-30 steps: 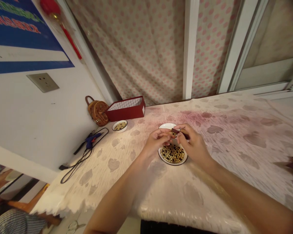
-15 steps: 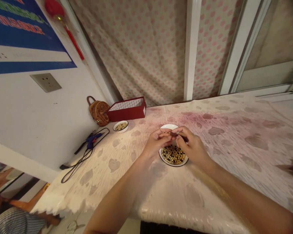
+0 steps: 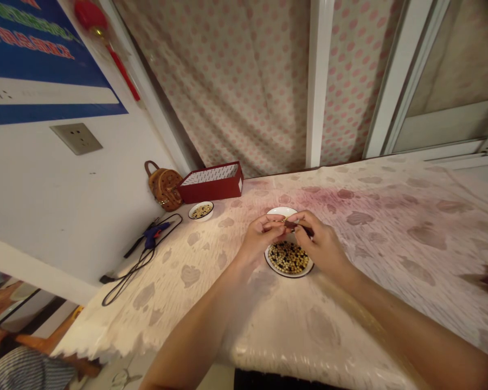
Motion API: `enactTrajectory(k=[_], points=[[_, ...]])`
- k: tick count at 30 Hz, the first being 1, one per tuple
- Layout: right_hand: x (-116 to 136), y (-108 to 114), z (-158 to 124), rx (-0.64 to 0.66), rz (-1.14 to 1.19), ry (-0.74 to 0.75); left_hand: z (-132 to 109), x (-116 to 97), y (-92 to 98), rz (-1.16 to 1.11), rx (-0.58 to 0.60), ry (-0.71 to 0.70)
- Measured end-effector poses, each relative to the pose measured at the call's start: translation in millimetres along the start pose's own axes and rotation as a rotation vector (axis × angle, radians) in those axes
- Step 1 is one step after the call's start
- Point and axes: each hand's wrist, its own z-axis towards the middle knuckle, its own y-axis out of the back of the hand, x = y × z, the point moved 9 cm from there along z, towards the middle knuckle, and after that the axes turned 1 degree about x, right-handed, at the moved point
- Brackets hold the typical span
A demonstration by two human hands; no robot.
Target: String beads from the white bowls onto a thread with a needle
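Over the middle of the table, my left hand (image 3: 262, 235) and my right hand (image 3: 323, 241) meet with bent fingers. Both pinch a small, flat dark brown piece (image 3: 290, 224); its kind is too small to tell. A dark end also shows under the fingers of my right hand. Just below them is a white dish with a dark rim (image 3: 269, 264), filled with small yellow and black beads or beans (image 3: 289, 257). Behind my fingertips sits a second white dish (image 3: 282, 210), its contents mostly hidden by my hands.
A small white bowl (image 3: 202, 218) holds similar pieces, near an open red box (image 3: 213, 189) and a brown mini backpack (image 3: 165, 188). Left of them lies a blue glue gun (image 3: 151, 236) with its black cord (image 3: 126, 284). Striped fabric on a person (image 3: 28, 371) shows lower left.
My fingertips have shifted slightly around the brown piece, and a bit more of it shows. The dishes and other things on the table have stayed put.
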Motion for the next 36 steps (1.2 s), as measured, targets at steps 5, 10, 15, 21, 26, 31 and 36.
enactTrajectory(k=[5, 10, 15, 21, 26, 31, 36], points=[[1, 0, 1, 0.001, -0.013, 0.004, -1, 0, -1.3, 0.003, -0.005, 0.003], [-2, -1, 1, 0.007, -0.008, -0.016, -3, 1, -4.0, -0.001, -0.003, 0.017], [1, 1, 1, 0.001, -0.008, 0.003, -2, 1, -0.2, -0.006, -0.021, 0.02], [0, 3, 1, 0.002, -0.024, 0.0, 0, 3, 3.9, -0.014, -0.043, 0.023], [0, 0, 1, 0.004, -0.001, 0.01, -1, 4, 1.4, -0.028, -0.032, 0.034], [-2, -1, 1, 0.014, -0.018, -0.015, -1, 5, 1.2, -0.02, -0.025, 0.025], [-7, 8, 0, -0.073, -0.033, -0.052, 8, -1, 11.4, 0.042, -0.077, -0.073]])
